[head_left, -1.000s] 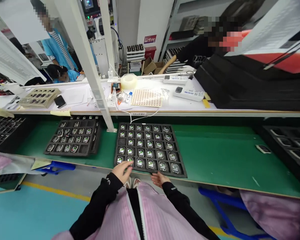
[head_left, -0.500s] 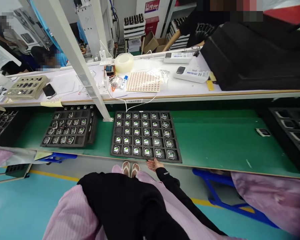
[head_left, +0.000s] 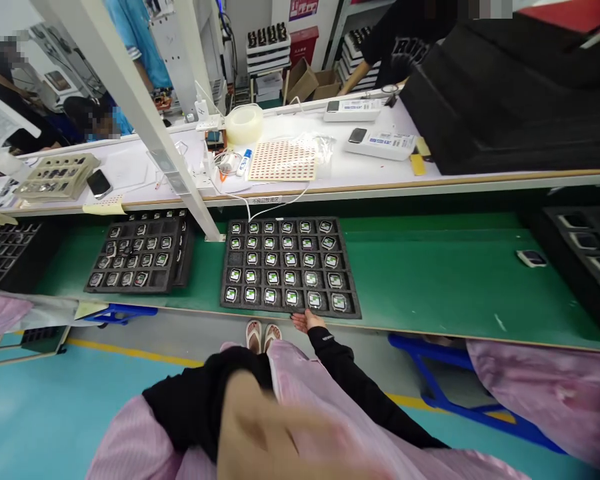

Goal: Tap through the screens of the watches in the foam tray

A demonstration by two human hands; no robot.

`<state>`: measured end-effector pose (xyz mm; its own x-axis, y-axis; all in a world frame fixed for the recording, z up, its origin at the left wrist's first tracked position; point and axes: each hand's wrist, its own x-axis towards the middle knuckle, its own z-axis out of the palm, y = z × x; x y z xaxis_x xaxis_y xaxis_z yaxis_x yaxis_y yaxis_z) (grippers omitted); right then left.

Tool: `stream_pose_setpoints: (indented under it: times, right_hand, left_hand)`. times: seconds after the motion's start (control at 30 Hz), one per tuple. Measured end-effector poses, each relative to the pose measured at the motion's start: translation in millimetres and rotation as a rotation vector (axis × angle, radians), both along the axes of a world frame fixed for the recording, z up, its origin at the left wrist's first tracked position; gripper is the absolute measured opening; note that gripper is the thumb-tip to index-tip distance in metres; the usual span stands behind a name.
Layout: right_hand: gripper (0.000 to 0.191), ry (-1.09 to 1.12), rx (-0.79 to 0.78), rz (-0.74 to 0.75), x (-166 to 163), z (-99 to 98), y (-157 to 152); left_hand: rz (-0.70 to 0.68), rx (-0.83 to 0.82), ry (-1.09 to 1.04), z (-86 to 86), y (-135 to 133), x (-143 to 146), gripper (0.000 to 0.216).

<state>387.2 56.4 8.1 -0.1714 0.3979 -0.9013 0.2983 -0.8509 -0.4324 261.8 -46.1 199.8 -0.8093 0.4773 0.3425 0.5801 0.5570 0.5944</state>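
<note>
A black foam tray (head_left: 223, 287) lies on the green bench, with square smartwatch bodies (head_left: 291, 297) in its compartments, their lit screens showing green and white blocks. One compartment on its left side holds no watch. My right hand (head_left: 309, 322) is at the tray's front edge, fingers stretched out to the left and thumb by the rim; whether it bears any weight cannot be seen. Close to the camera, in front of my body, my left hand (head_left: 275, 433) is smeared by motion, so its fingers are unclear.
Left of the tray stand stacked black trays with watches (head_left: 135, 257). A lone watch (head_left: 531, 259) lies at the right, near another tray (head_left: 580, 273). A white post (head_left: 167, 163) rises behind. The shelf (head_left: 330, 187) above carries tape (head_left: 244, 125), a sticker sheet (head_left: 283, 161) and boxes.
My left hand has come up into view, blurred, before my chest. My right hand remains at the tray's front edge. A person in blue has appeared behind the post.
</note>
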Motion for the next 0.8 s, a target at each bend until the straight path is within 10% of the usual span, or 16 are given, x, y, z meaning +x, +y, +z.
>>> stream_pose_setpoints:
  times: [0.17,0.47,0.8]
  right_hand:
    - [0.031,0.01,0.066,0.091,10,7.4,14]
    - [0.03,-0.514,0.517,0.217,72,28.3,88]
    - [0.026,-0.684,0.533,0.436,61,4.7,100]
  left_hand:
    - [-0.569,-0.061,-0.134,5.3,3,-64,0.029]
    - [-0.354,-0.509,-0.257,-138.3,10,-120,0.052]
    - [-0.462,-0.685,-0.221,-182.9,22,-145,0.075]
